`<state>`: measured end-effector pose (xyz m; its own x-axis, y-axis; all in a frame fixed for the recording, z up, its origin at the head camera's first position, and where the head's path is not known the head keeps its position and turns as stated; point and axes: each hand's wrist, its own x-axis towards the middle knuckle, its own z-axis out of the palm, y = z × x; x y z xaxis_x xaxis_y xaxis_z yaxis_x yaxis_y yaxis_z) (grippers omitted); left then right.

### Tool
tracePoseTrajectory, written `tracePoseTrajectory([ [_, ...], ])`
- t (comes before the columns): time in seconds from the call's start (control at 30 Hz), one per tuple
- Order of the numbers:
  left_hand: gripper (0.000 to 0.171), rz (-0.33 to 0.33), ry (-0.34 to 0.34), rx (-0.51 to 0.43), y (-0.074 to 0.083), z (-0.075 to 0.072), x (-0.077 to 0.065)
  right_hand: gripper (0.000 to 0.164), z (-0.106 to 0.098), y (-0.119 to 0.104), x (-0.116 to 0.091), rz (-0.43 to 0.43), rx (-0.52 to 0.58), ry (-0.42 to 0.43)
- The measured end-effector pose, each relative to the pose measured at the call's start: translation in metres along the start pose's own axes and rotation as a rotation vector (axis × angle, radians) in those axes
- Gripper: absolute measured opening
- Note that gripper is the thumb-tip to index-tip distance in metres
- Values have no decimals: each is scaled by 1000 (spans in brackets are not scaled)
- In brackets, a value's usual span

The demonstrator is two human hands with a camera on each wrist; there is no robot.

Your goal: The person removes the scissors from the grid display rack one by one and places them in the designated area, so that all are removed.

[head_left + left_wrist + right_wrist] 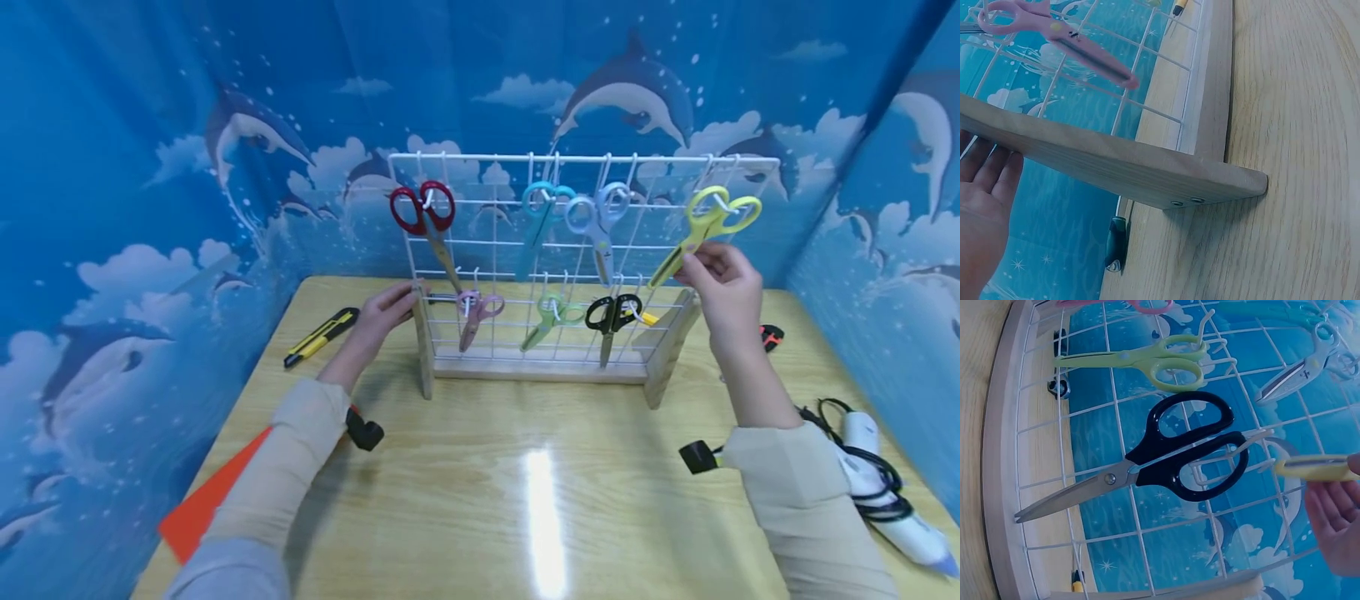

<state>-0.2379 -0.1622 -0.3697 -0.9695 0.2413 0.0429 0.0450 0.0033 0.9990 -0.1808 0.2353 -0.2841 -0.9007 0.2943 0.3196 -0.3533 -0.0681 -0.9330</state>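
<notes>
A white wire grid rack [491,242] on a wooden stand holds several scissors on hooks. My right hand [729,287] pinches the blade of the yellow scissors [705,225], whose handles are at a hook on the upper right. In the right wrist view, the yellow blade [1316,467] lies between thumb and fingers. My left hand [386,310] touches the stand's left wooden leg [423,342]. In the left wrist view its fingers [1004,178] look fairly straight, with the tips partly hidden behind the leg. Black-handled scissors [1188,447] hang near the right hand.
Red scissors [423,208], teal scissors [540,217] and light blue scissors [598,221] hang above; pink scissors [474,317] and green scissors [551,318] hang below. A yellow-black box cutter [321,337] and orange sheet [213,500] lie left. A corded white tool [885,500] lies right.
</notes>
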Motion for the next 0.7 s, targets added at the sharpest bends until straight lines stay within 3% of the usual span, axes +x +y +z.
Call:
tracePoseTrajectory([
  [0.2,49,-5,-3,44,8,5,-6,14,1,2,4,26,51,-43],
  [0.43,48,6,0,24,-2,2,0,10,-3,-1,-2,-72,104,-43],
  [0.6,51,26,3,-2,-6,0,1,9,-1,-12,-17,-129,153,-27],
  [0.7,52,29,2,-9,-6,-1,3,7,0,-16,-32,-149,224,-67],
])
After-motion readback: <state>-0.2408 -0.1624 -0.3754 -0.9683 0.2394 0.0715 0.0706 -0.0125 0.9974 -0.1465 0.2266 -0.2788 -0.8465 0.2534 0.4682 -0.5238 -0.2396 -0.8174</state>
